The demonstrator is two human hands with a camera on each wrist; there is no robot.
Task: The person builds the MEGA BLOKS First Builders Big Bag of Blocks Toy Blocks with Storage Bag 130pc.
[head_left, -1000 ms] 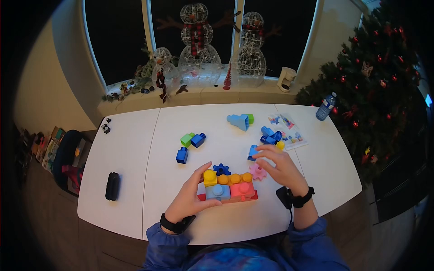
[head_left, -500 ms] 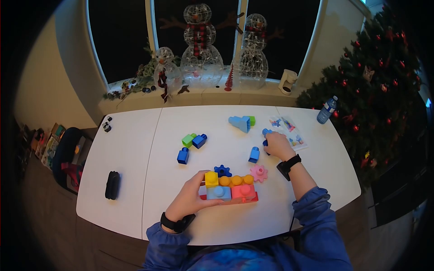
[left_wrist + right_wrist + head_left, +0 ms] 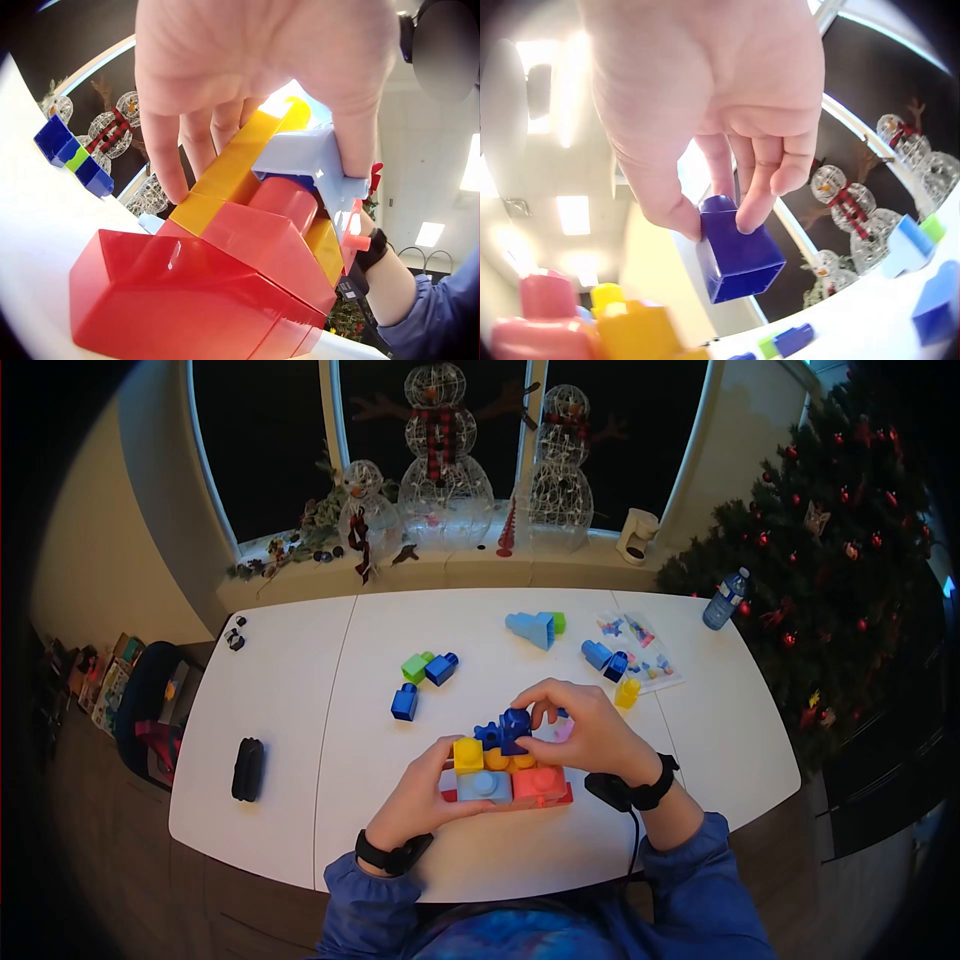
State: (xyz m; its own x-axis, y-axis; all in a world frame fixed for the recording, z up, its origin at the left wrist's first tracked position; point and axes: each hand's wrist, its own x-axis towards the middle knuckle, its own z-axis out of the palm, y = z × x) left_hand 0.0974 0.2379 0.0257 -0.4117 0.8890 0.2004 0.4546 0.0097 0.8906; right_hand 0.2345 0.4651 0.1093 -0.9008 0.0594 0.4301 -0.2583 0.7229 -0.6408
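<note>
On the table stands a block build with a light blue block (image 3: 484, 787), a coral block (image 3: 538, 785), a yellow block (image 3: 467, 753) and orange blocks behind. Its red base (image 3: 187, 292) shows in the left wrist view. My left hand (image 3: 412, 792) grips the build at its left end, thumb in front and fingers behind. My right hand (image 3: 595, 732) pinches a dark blue block (image 3: 739, 251) between thumb and fingertips, hollow underside down, close over the orange blocks. Behind it lie a dark blue gear (image 3: 487, 735) and a pink gear (image 3: 565, 730), partly hidden by the hand.
Blue blocks (image 3: 404, 702) and a green block (image 3: 414, 667) lie back left. Further back are a light blue funnel-shaped piece (image 3: 532, 627), a yellow piece (image 3: 627, 693) and a picture sheet (image 3: 662, 678). A bottle (image 3: 726, 600) stands far right; a black case (image 3: 247, 769) lies left.
My right hand reached out to the pile of blue blocks at the right, took a dark blue block and brought it back over the build. My left hand has kept its grip.
</note>
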